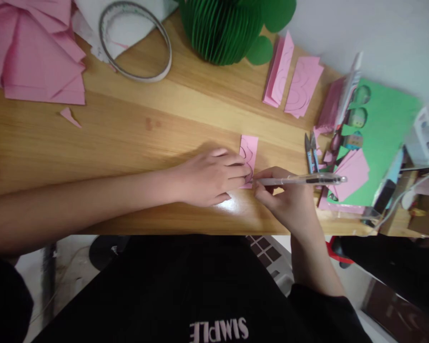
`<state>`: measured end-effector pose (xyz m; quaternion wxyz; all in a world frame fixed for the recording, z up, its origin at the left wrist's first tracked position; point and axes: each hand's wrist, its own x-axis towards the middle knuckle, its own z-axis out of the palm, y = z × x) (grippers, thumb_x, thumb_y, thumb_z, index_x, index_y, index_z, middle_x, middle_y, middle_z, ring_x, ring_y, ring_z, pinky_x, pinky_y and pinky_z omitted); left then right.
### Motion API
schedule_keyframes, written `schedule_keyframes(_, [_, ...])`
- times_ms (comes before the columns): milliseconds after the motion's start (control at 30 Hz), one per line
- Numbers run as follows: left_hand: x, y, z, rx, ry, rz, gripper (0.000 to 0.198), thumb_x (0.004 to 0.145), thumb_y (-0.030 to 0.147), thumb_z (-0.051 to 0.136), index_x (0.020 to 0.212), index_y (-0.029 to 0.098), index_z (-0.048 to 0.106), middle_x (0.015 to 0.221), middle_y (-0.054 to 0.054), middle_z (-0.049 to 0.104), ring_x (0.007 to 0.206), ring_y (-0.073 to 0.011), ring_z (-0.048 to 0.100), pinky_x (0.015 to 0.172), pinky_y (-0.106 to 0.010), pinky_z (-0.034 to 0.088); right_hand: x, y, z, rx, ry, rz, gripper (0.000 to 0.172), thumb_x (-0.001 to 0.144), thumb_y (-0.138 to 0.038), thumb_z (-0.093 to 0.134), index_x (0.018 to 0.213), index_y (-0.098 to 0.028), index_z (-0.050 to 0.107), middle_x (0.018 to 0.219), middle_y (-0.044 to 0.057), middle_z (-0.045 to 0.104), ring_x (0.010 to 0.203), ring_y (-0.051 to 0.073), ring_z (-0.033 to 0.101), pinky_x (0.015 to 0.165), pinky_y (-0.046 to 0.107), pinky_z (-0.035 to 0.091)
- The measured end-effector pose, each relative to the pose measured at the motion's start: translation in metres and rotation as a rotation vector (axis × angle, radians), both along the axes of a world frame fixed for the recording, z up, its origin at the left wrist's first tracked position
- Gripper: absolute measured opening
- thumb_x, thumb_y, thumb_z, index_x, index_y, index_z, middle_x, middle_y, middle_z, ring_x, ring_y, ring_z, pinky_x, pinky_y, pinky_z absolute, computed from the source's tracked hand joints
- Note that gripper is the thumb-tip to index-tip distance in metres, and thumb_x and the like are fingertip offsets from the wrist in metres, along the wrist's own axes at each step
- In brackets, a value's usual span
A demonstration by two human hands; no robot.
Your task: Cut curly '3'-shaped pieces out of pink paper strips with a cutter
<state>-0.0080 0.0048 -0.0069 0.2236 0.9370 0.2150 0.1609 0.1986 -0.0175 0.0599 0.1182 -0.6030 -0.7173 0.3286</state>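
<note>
A small pink paper strip [250, 147] with a dark curvy outline drawn on it lies on the wooden table. My left hand [214, 178] rests flat on the table, its outstretched fingertips over the strip's left edge. In my right hand [286, 195] is a clear pen [289, 180], gripped between thumb and fingers. The pen's tip meets the strip's lower part, close to my left fingertips; whether it touches the paper I cannot tell. Part of the drawn outline is hidden under my left fingers.
Folded pink papers with outlines [302, 88] lie beyond my hands. Thread snips [311, 152] and a green sheet [389, 124] bearing pink pieces are on the right. A tape roll [164, 71], a green paper honeycomb ball [221, 33] and pink sheets [43, 62] sit at the back.
</note>
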Motion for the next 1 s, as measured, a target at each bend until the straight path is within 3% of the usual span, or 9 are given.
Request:
schedule_keyframes(567, [-0.0003, -0.0004, -0.0017, 0.02, -0.038, 0.003, 0.033, 0.09, 0.03, 0.064, 0.121, 0.018, 0.067, 0.132, -0.007, 0.067, 0.126, -0.0265, 0.054, 0.099, -0.037, 0.036, 0.0044, 0.0048, -0.0053, 0.121, -0.021, -0.005, 0.01, 0.081, -0.027, 0.062, 0.076, -0.019, 0.066, 0.068, 0.002, 0.07, 0.055, 0.013, 0.058, 0.054, 0.028, 0.047])
schedule_keyframes(1000, [0.0001, -0.0006, -0.0013, 0.013, -0.016, 0.006, 0.03, 0.094, 0.029, 0.058, 0.121, 0.021, 0.067, 0.132, -0.005, 0.068, 0.128, -0.0247, 0.052, 0.1, -0.036, 0.035, -0.001, -0.0041, -0.0012, 0.022, -0.004, 0.016, 0.01, 0.079, -0.023, 0.059, 0.077, -0.02, 0.068, 0.072, 0.002, 0.071, 0.059, 0.015, 0.062, 0.055, 0.028, 0.049])
